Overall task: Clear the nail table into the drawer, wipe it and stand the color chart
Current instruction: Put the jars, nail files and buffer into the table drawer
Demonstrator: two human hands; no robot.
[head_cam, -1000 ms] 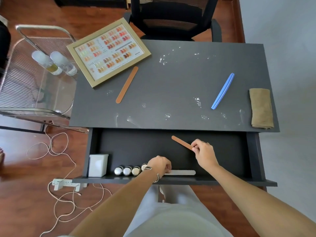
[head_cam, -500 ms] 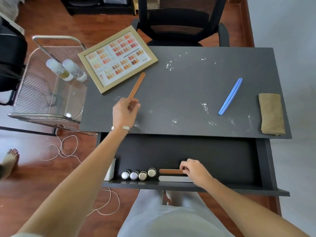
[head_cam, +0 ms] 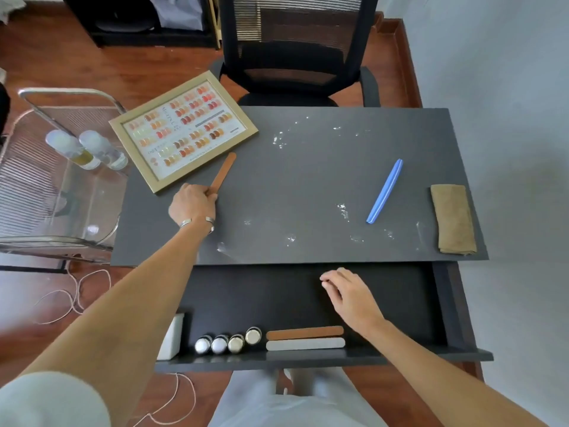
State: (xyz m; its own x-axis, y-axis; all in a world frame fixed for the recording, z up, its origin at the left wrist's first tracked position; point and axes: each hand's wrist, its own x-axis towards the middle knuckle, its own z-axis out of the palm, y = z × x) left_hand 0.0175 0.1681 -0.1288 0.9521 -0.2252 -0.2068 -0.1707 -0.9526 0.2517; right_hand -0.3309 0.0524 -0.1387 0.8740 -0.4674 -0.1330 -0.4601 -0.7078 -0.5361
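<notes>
On the dark table, my left hand grips the near end of a brown nail file that lies beside the gold-framed color chart, which lies flat at the far left corner. A blue nail file rests on the right half of the table. A folded tan cloth sits at the right edge. My right hand hovers over the open drawer, fingers apart and holding nothing. Along the drawer's front lie a brown file, a grey file, several silver-capped bottles and a white box.
White dust smears dot the table top. A clear acrylic cart with two bottles stands to the left. A black mesh chair faces the far side. Cables trail on the wooden floor at left. A grey wall runs along the right.
My right hand let go of the brown file in the drawer and lifted away toward the table. My left hand closed on the end of the brown file beside the chart.
</notes>
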